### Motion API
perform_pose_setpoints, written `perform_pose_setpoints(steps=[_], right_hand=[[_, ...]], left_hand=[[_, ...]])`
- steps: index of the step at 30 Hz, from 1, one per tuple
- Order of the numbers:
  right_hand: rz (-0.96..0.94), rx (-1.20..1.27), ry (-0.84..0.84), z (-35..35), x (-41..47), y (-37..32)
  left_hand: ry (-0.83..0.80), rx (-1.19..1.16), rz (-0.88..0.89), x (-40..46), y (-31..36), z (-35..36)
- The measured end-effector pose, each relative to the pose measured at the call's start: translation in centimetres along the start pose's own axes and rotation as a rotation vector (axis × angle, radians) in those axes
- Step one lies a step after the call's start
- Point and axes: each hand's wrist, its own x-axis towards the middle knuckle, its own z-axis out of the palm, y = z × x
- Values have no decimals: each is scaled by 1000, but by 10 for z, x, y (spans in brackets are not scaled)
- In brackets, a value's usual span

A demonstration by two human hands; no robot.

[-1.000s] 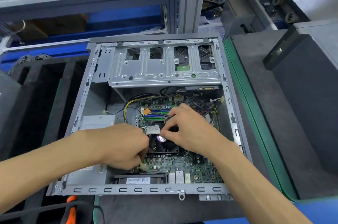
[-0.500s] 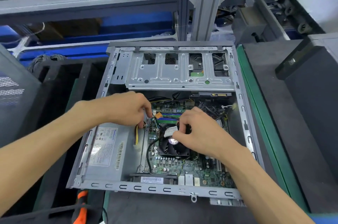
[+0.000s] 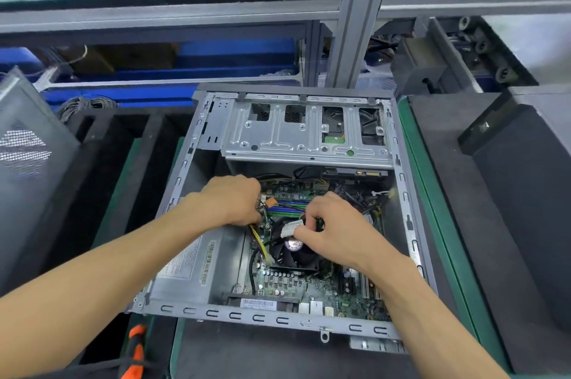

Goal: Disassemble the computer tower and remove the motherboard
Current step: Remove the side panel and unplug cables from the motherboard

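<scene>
An open grey computer tower [image 3: 272, 318] lies on its side with the green motherboard [image 3: 324, 289] inside. My left hand [image 3: 231, 202] is closed on a yellow-and-black power cable [image 3: 259, 241] at the board's left edge, beside the silver power supply [image 3: 185, 273]. My right hand [image 3: 336, 230] pinches a labelled cable bundle [image 3: 289, 228] just above the black CPU fan [image 3: 293, 258]. A white connector hangs loose at the end of the yellow cable.
A silver drive cage [image 3: 306, 134] spans the tower's far end. Black foam trays [image 3: 129, 168] lie at the left, a grey side panel [image 3: 27, 156] beyond them, a dark case [image 3: 525, 193] at the right. An orange-handled tool [image 3: 136, 347] lies near the front edge.
My left hand has gone from the board's lower left edge up to its upper left, drawing the yellow cable and its white connector free. My right hand has stayed on the cable bundle.
</scene>
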Motion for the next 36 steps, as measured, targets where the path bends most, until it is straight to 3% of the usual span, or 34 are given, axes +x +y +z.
perform_pose_setpoints(steps=[6,13,16,27,36], right_hand=[[-3,27,30,4,2,5],[3,40,27,8,4,11],[-2,48,23,8,4,12],[-7,76,25,8,4,13],[-2,72,24,3,1,6]], left_hand=[[-282,-172,197,3,-2,-14],[-420,-207,141,2,4,-17],[-382,-305,103,5,1,-14],[-348,-160,78,9,5,-10],[-265,-204,187,12,-5,-3]])
